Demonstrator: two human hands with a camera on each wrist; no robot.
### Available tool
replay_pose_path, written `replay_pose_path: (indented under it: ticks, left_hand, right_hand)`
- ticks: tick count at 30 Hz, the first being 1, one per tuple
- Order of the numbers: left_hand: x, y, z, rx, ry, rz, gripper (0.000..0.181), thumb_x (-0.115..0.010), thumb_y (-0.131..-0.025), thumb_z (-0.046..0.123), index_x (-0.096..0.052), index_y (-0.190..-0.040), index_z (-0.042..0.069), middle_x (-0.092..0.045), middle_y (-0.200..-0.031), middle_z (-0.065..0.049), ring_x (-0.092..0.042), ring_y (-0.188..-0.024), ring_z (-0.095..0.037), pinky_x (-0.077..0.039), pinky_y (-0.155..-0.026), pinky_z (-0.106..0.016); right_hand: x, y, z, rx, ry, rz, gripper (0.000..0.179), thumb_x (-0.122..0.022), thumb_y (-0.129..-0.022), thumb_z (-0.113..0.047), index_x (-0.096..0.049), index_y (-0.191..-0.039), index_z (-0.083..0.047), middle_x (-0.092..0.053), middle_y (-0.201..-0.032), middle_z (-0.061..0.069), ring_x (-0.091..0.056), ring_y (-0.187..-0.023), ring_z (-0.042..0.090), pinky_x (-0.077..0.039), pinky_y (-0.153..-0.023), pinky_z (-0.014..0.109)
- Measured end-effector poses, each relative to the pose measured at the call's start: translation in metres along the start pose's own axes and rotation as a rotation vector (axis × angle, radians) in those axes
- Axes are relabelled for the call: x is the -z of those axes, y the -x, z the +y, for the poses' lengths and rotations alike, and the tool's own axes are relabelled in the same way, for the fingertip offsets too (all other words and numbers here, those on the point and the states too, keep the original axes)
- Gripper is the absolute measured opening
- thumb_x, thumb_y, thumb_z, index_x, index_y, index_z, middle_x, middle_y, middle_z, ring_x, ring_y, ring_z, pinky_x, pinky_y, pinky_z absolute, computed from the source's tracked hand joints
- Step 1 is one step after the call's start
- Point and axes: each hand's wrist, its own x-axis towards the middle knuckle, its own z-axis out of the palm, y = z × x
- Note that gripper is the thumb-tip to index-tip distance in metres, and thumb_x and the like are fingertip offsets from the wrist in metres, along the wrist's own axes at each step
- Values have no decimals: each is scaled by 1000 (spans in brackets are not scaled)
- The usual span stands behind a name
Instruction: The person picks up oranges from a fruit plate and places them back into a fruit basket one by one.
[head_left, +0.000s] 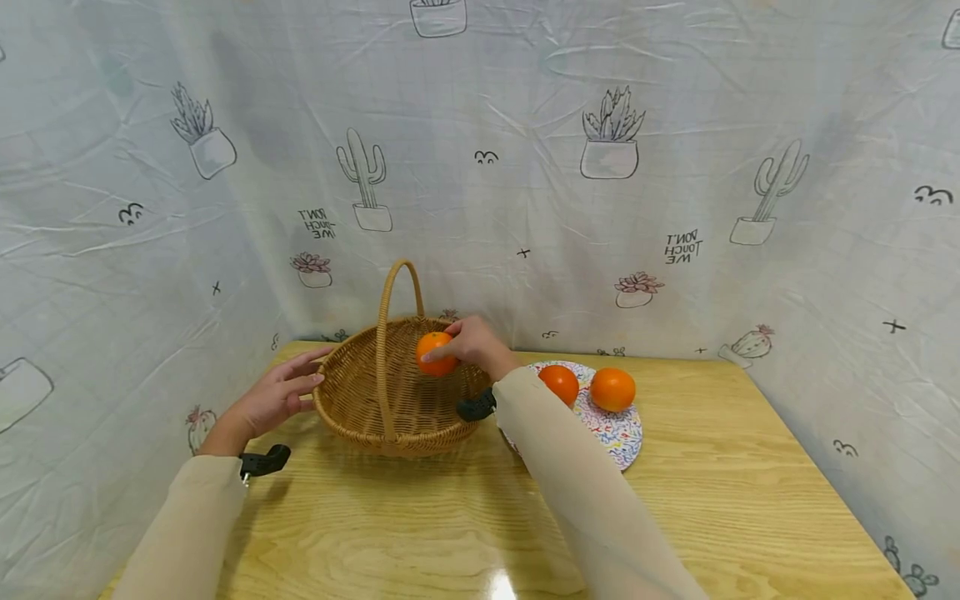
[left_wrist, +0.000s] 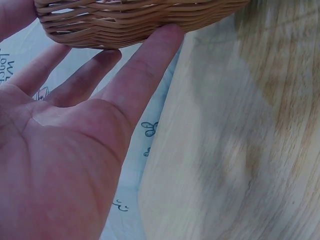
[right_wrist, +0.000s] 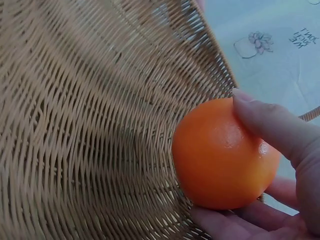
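Note:
Over the mouth of a woven wicker basket, my right hand pinches an orange between thumb and fingers. The right wrist view shows this orange up close against the basket's inner weave. At the basket's left side is my left hand, its extended fingertips at the rim. Seen from the left wrist, those fingers are fairly straight and touch the outer wicker wall. The basket's tall handle arches up left of the orange.
Right of the basket lies a speckled plate bearing a redder round fruit and another orange. My right sleeve covers part of the plate. A patterned curtain hangs behind the wooden table.

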Motion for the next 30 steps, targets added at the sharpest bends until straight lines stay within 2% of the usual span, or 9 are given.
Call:
replay_pose_path:
  ticks: [5, 8, 15, 19, 22, 24, 27, 30]
  left_hand:
    - [0, 0, 0, 6, -13, 1, 64, -47, -110, 16, -16, -165, 7, -41, -150, -10, -64, -122, -10, -60, -93, -31]
    - [0, -1, 0, 5, -18, 3, 63, -47, -110, 16, -17, -165, 7, -40, -152, -11, -64, -122, -10, -60, -94, -31]
    - [2, -2, 0, 7, -33, -1, 62, -46, -111, 17, -18, -165, 8, -41, -151, -7, -63, -123, -9, -59, -94, -31]
    - [2, -4, -1, 5, -40, -1, 61, -46, -111, 17, -19, -165, 8, -44, -148, -3, -64, -122, -8, -60, -94, -31]
    - [2, -5, -2, 5, -39, 1, 61, -46, -111, 17, -20, -165, 7, -45, -147, -2, -65, -121, -8, -60, -93, -31]
    - [2, -5, -2, 7, -43, 3, 61, -46, -111, 18, -19, -165, 7, -45, -147, -2, -65, -121, -8, -60, -93, -31]
    - [2, -5, -1, 9, -46, 5, 62, -47, -111, 18, -19, -165, 7, -44, -147, -2, -64, -121, -8, -60, -93, -30]
    - [2, -4, -1, 11, -41, 6, 62, -47, -111, 18, -18, -165, 8, -44, -148, -3, -63, -122, -8, -59, -94, -30]
  right_hand:
    - [-4, -4, -2, -60, -1, -11, 68, -94, -75, -27, -65, -129, 1, -64, -130, 17, -68, -104, 30, -59, -95, 49]
    - [-7, -8, -1, -85, 46, -20, 70, -95, -74, -27, -64, -129, 3, -63, -129, 17, -67, -103, 31, -60, -92, 49]
    - [-14, -13, -1, -137, 142, -64, 57, -92, -78, -25, -66, -116, 9, -65, -120, 18, -68, -98, 32, -62, -88, 48]
    - [-16, -12, -2, -177, 134, -70, 62, -92, -78, -23, -62, -123, 8, -64, -121, 19, -68, -100, 35, -62, -88, 48]
    - [-15, -12, -2, -186, 138, -74, 61, -92, -78, -22, -62, -122, 8, -64, -120, 19, -69, -101, 37, -61, -89, 48]
    - [-14, -12, -3, -183, 169, -75, 58, -92, -78, -25, -64, -117, 8, -66, -112, 17, -71, -98, 36, -62, -87, 46]
    - [-12, -14, -4, -168, 246, -94, 52, -91, -79, -34, -68, -104, 5, -63, -89, 8, -70, -80, 28, -61, -75, 37]
    - [-7, -14, -7, -145, 303, -101, 47, -89, -79, -44, -65, -77, -3, -48, -66, -1, -51, -58, 16, -49, -57, 29]
